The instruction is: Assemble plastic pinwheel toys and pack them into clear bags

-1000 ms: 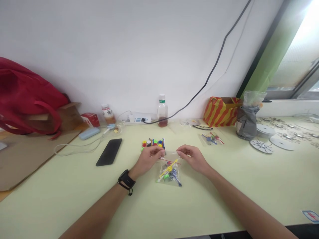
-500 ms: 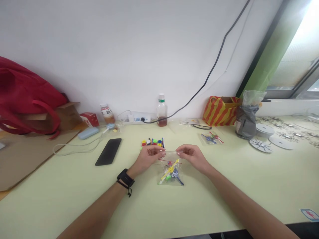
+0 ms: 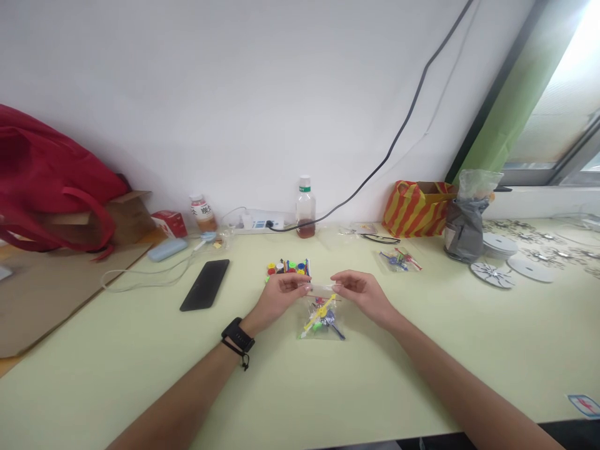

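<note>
A clear zip bag (image 3: 323,334) with a red line near its top hangs between my hands over the table. Inside are small plastic pieces, among them a yellow arrow-shaped spinner (image 3: 321,312), with blue, green, red and white parts around it. My left hand (image 3: 282,297), with a black watch on the wrist, pinches the bag's upper left corner. Its upper right corner is pinched by my right hand (image 3: 362,295). Just behind my left hand lies a group of colourful plastic pieces (image 3: 288,267), partly hidden by the fingers.
Another filled clear bag (image 3: 398,260) lies at the back right. A black phone (image 3: 205,285) is left of my hands. Along the wall stand a bottle (image 3: 305,209), a power strip (image 3: 262,222) and a striped bag (image 3: 417,209). White discs (image 3: 492,275) lie farther right.
The bag's lower end has risen slightly and tilted a little away from me. Both hands keep their pinch on its top corners, almost unmoved.
</note>
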Tool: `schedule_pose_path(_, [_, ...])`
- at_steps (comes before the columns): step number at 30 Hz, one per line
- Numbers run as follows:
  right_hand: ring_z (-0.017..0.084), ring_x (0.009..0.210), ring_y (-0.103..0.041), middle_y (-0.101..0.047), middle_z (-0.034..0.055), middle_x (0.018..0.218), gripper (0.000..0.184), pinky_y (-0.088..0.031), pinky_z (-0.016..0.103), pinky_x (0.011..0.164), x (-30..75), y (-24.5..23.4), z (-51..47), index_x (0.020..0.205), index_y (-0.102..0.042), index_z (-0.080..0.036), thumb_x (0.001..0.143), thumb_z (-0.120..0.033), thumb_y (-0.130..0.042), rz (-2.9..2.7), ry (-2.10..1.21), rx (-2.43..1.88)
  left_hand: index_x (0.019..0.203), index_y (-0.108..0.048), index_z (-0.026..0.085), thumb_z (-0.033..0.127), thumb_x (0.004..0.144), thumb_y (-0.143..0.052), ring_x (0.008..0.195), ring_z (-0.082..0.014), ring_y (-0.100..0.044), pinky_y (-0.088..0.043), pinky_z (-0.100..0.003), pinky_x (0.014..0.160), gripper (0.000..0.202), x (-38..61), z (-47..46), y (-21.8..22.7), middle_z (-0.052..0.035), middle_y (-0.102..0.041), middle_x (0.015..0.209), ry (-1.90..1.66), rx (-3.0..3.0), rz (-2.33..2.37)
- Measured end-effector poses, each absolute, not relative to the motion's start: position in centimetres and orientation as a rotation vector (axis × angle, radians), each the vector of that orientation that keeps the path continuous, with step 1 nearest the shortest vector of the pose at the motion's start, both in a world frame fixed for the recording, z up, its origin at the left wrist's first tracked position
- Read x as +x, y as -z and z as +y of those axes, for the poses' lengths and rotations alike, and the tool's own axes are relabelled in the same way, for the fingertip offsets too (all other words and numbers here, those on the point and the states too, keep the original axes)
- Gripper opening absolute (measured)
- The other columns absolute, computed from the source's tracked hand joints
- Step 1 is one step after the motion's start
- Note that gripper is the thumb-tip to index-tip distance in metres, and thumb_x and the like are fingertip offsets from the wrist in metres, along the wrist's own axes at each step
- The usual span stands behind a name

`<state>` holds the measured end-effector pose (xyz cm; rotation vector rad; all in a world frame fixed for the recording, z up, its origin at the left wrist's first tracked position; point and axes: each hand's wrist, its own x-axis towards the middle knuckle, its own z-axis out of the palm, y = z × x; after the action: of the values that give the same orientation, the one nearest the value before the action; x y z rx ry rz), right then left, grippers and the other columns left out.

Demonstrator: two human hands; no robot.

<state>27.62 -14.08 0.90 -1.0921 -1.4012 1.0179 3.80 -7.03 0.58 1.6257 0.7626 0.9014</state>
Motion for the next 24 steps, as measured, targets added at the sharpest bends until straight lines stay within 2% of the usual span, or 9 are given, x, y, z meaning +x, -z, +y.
schedule_pose_path(3, [0.021,0.081,-0.065,-0.072,0.0057,0.088,0.031,-0.052,0.035,0.077,27.55,-0.56,-13.96,0.096,-0.074,-0.020,0.087,-0.050,-0.071,-1.491,-0.946,-1.139,0.098,-0.079,0.015,0.039,0.086,-0.077,0.088,-0.0213,-0.072,-0.058,-0.031,0.081,0.027,3.82,-7.17,-0.54,-0.0094,-0.078,0.096,-0.892,1.743,0.750])
schedule_pose_path(8, [0.020,0.077,-0.063,-0.069,0.0046,0.084,0.031,-0.052,0.033,0.072,27.56,-0.19,-14.03,0.097,-0.070,-0.020,0.095,-0.049,-0.060,-1.568,-0.859,-1.168,0.098,-0.079,0.016,0.041,0.088,-0.074,0.086,-0.0216,-0.071,-0.058,-0.032,0.078,0.028,3.72,-7.11,-0.31,-0.0099,-0.077,0.095,-0.876,1.806,0.769])
schedule_pose_path(12, [0.019,0.075,-0.063,-0.068,0.0029,0.081,0.030,-0.051,0.034,0.075,27.70,-0.25,-14.11,0.104,-0.071,-0.019,0.090,-0.047,-0.068,-1.574,-0.912,-1.162,0.096,-0.079,0.015,0.040,0.086,-0.076,0.086,-0.0218,-0.071,-0.059,-0.032,0.079,0.027,3.76,-7.06,-0.21,-0.0103,-0.077,0.095,-0.910,1.779,0.795])
schedule_pose_path(15, [0.019,0.076,-0.063,-0.069,0.0035,0.083,0.030,-0.051,0.033,0.075,27.69,-0.43,-14.17,0.100,-0.073,-0.019,0.085,-0.045,-0.074,-1.555,-0.940,-1.181,0.094,-0.077,0.015,0.040,0.085,-0.077,0.084,-0.0204,-0.070,-0.058,-0.031,0.078,0.026,3.88,-7.32,-0.43,-0.0095,-0.076,0.094,-0.906,1.747,0.770])
schedule_pose_path(20, [0.017,0.072,-0.060,-0.068,0.0034,0.079,0.029,-0.049,0.031,0.070,27.38,-0.78,-14.35,0.092,-0.072,-0.018,0.087,-0.047,-0.071,-1.543,-1.007,-1.142,0.102,-0.076,0.015,0.039,0.088,-0.075,0.083,-0.0178,-0.067,-0.056,-0.029,0.077,0.028,4.15,-7.89,-0.68,-0.0075,-0.073,0.094,-0.865,1.754,0.712])
schedule_pose_path(24, [0.016,0.069,-0.057,-0.065,0.0020,0.076,0.031,-0.047,0.029,0.066,27.17,-0.82,-14.44,0.092,-0.071,-0.018,0.089,-0.048,-0.069,-1.559,-0.979,-1.152,0.091,-0.076,0.014,0.040,0.089,-0.074,0.081,-0.0175,-0.066,-0.054,-0.027,0.074,0.027,4.40,-7.96,-0.38,-0.0071,-0.072,0.088,-0.823,1.764,0.660])
